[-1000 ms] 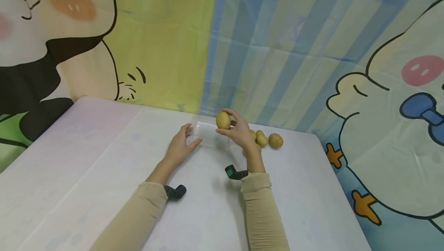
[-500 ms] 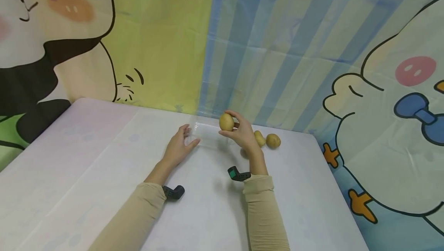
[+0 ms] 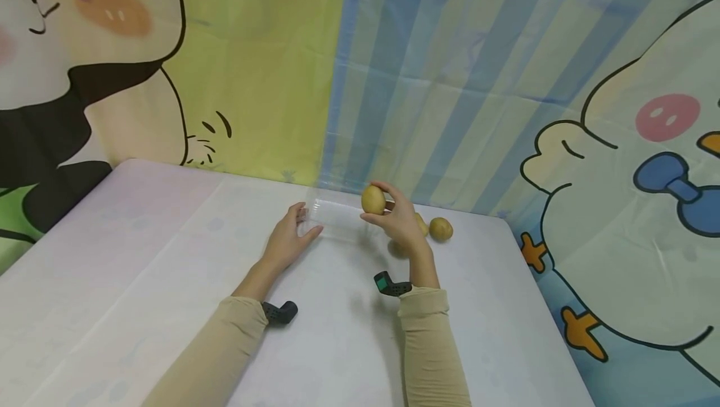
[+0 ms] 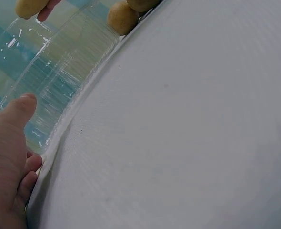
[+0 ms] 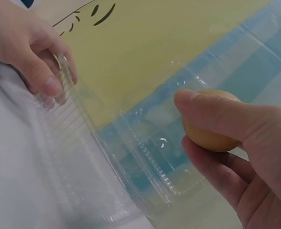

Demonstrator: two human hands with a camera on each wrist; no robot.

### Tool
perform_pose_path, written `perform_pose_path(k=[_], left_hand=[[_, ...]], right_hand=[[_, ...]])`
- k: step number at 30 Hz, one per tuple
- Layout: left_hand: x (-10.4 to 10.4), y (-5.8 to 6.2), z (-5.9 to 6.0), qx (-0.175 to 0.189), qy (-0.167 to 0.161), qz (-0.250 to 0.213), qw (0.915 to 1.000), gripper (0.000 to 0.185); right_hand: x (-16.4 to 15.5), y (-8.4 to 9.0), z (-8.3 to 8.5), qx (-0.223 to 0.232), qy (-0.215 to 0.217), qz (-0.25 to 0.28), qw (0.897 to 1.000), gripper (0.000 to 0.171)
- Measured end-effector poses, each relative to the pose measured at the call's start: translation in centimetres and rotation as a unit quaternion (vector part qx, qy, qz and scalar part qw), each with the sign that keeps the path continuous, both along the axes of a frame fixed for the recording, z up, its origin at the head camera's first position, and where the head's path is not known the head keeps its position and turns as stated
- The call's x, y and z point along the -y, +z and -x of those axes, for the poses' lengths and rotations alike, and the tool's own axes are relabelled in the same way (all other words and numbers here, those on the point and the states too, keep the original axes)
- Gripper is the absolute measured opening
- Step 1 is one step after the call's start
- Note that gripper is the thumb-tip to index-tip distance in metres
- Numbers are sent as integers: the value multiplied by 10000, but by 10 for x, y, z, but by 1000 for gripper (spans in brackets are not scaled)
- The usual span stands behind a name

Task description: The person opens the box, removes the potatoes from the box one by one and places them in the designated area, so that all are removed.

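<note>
In the head view a clear plastic clamshell box [image 3: 337, 222] stands near the back of the white table, its lid raised behind it. My left hand [image 3: 281, 246] grips the box's left end; the right wrist view shows the thumb [image 5: 50, 86] over the rim and the fingers on the other side. A yellowish-brown potato [image 3: 373, 199] is pinched between thumb and fingers of my right hand [image 3: 402, 224], above the right part of the box. Seen from the left wrist, the clear box [image 4: 59, 76] has nothing inside.
Several more potatoes lie right of the box, one [image 3: 441, 229] farthest right and another [image 3: 397, 249] in front, partly behind my right wrist. A printed cloth backdrop [image 3: 270, 82] hangs right behind the table [image 3: 140, 257]. Each wrist carries a black camera [image 3: 281, 312].
My right hand has shifted slightly right and down with the potato still pinched. The left hand keeps its grip on the box. The whole head view has drifted a little.
</note>
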State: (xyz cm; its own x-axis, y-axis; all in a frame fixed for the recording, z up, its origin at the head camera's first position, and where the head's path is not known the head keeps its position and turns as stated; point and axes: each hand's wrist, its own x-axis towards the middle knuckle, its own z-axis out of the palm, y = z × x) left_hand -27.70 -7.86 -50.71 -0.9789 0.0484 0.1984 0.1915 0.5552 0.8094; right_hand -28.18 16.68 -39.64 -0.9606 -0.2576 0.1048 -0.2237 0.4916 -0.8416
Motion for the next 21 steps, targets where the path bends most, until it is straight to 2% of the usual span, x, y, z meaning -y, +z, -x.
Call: perform_pose_path(k=[5, 13, 21], left_hand=[[0, 3, -1, 6, 17, 24, 10000, 80], [-1, 4, -3, 84, 33, 73, 9999, 80], [0, 1, -1, 96, 13, 103, 9999, 83]], right_hand=[[-9, -7, 3, -10, -176, -150, 9997, 74], [-20, -3, -2, -24, -305, 24, 9995, 71], [-25, 19, -19, 133, -363, 196, 9991, 70]])
